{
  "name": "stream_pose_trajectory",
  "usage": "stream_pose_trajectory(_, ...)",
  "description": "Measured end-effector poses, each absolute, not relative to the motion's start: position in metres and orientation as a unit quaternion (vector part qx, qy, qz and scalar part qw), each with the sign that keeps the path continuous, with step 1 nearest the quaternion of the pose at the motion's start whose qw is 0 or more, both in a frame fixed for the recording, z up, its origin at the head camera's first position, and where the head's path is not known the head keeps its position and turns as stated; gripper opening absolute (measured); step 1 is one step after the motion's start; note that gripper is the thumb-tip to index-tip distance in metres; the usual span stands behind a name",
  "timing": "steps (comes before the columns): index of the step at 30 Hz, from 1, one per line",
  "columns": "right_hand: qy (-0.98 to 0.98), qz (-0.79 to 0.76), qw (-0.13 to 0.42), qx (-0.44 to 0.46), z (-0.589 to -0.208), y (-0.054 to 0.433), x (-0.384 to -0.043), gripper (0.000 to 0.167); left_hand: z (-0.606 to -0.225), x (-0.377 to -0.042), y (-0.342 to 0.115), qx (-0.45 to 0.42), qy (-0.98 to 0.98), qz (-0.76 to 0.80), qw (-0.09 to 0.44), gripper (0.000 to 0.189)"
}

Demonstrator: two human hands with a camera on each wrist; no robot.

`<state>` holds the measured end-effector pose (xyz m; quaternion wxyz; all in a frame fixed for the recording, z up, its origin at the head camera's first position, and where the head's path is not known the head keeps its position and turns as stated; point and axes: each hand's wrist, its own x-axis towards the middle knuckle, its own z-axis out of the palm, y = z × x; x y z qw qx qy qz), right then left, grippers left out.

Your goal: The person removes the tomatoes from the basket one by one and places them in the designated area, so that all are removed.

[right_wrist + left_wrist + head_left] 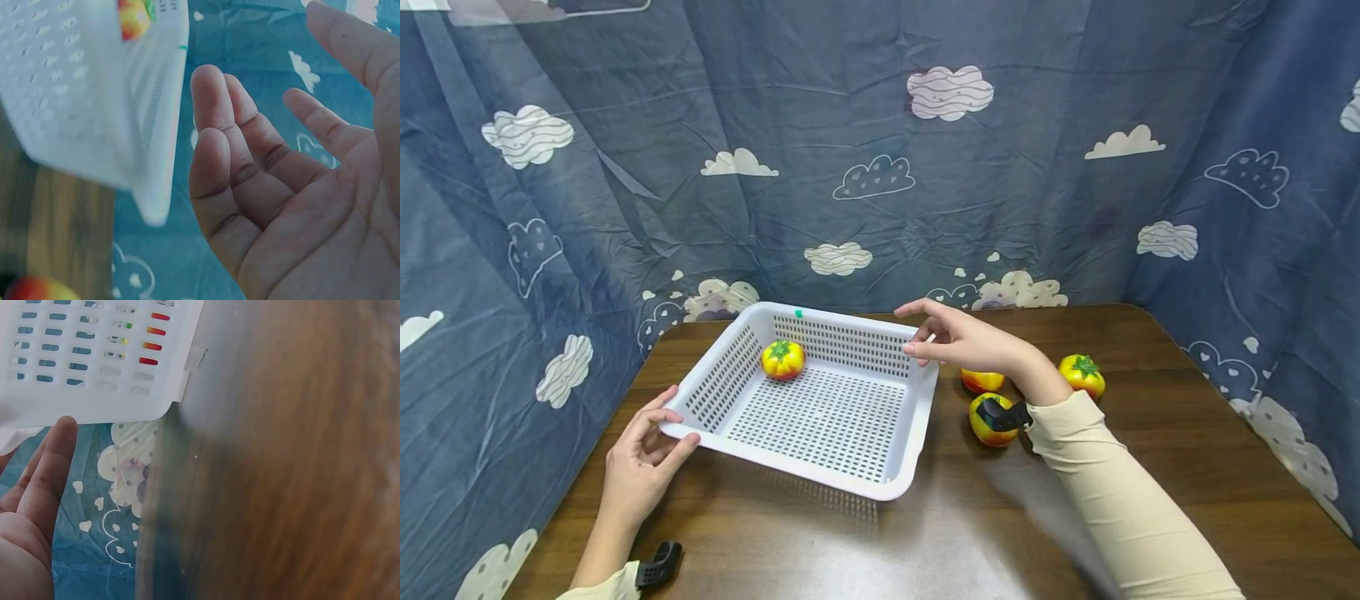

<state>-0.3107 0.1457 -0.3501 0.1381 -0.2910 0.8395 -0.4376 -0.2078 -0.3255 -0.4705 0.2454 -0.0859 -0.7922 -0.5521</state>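
A white perforated plastic basket (820, 408) sits over the wooden table, with one yellow-and-red fruit with a green leafy top (783, 360) in its back left part. My left hand (642, 458) grips the basket's front left corner, thumb on the near rim and fingers along the side. In the left wrist view, fingers (53, 469) reach to the basket's wall (94, 403). Beside the back right corner hovers my right hand (958, 337), fingers loosely bent and holding nothing. The right wrist view shows that hand (294, 187) apart from the basket (69, 112).
Right of the basket, partly behind the right forearm, lie more such fruits: one near the hand (982, 382), one by the wrist strap (988, 427) and one farther right (1082, 375). A blue cloud-print curtain (820, 108) hangs behind the table (1210, 467).
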Motion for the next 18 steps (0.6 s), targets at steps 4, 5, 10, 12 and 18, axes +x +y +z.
stream_pose_trajectory(4, 0.831, -0.456, 0.143, -0.285, -0.350, 0.121, -0.316, 0.059, -0.468, -0.213, -0.324, -0.088, -0.791, -0.553, 0.245, 0.034)
stream_pose_trajectory(5, 0.828, -0.459, 0.143, -0.289, -0.351, 0.115, -0.317, 0.059, -0.468, -0.214, -0.323, -0.089, -0.793, -0.551, 0.246, 0.034)
stream_pose_trajectory(10, 0.815, -0.467, 0.151, -0.309, -0.358, 0.081, -0.326, 0.060, -0.470, -0.212, -0.323, -0.091, -0.787, -0.558, 0.245, 0.033)
stream_pose_trajectory(12, 0.815, -0.465, 0.157, -0.307, -0.361, 0.069, -0.330, 0.061, -0.470, -0.209, -0.323, -0.091, -0.788, -0.557, 0.247, 0.032)
stream_pose_trajectory(18, 0.825, -0.460, 0.173, -0.280, -0.370, 0.044, -0.337, 0.062, -0.472, -0.206, -0.324, -0.085, -0.795, -0.546, 0.250, 0.032)
